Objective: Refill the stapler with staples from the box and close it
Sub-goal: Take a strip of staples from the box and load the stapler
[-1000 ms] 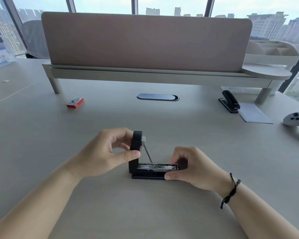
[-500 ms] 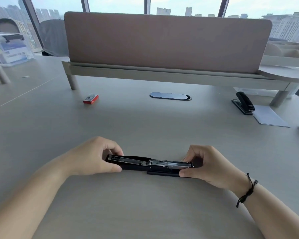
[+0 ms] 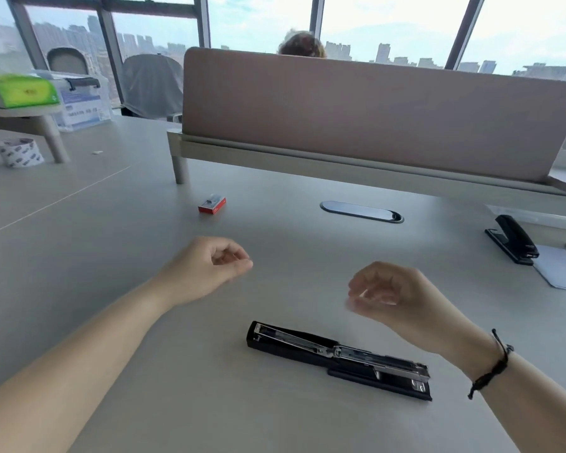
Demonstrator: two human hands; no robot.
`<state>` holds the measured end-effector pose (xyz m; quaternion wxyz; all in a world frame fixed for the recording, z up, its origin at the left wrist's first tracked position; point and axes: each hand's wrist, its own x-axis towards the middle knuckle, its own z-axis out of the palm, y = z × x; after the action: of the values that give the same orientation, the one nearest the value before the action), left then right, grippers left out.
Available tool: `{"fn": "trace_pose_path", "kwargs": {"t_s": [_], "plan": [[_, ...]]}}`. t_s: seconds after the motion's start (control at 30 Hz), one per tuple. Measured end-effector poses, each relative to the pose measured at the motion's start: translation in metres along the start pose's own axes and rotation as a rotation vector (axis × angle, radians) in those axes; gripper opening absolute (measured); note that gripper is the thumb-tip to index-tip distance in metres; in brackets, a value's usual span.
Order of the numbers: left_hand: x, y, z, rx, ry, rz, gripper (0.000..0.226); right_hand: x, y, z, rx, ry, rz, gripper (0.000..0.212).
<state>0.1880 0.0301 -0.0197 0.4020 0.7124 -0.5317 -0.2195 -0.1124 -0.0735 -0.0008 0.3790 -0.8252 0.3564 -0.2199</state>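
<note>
A black stapler (image 3: pixel 339 359) lies on the grey desk, folded fully open and flat, its metal staple channel facing up. Neither hand touches it. My left hand (image 3: pixel 206 268) hovers above the desk to the stapler's upper left, fingers loosely curled and holding nothing. My right hand (image 3: pixel 389 294) hovers just above the stapler's right half, blurred, fingers loosely curled and empty. The small red staple box (image 3: pixel 212 204) sits farther back on the desk, beyond my left hand, with staples showing on its top.
A second black stapler (image 3: pixel 512 238) and a sheet of paper (image 3: pixel 561 268) lie at the right. A pink divider panel (image 3: pixel 373 116) on a raised shelf crosses the back. A tape roll (image 3: pixel 19 152) and storage boxes stand at far left. A person's head shows behind the divider.
The stapler's top arm went from upright to flat on the desk. Both hands then let go of it and lifted away, the left moving toward the back left.
</note>
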Motion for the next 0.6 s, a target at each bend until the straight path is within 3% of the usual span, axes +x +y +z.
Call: {"fn": "trace_pose_path", "kwargs": {"t_s": [0.27, 0.6], "plan": [[0.037, -0.054, 0.0, -0.256, 0.442, -0.146, 0.013, 0.131, -0.048, 0.095, -0.108, 0.036, -0.028, 0.016], [0.044, -0.06, -0.009, -0.352, 0.672, -0.166, 0.013, 0.281, -0.066, 0.185, -0.15, 0.136, -0.041, 0.039]]}}
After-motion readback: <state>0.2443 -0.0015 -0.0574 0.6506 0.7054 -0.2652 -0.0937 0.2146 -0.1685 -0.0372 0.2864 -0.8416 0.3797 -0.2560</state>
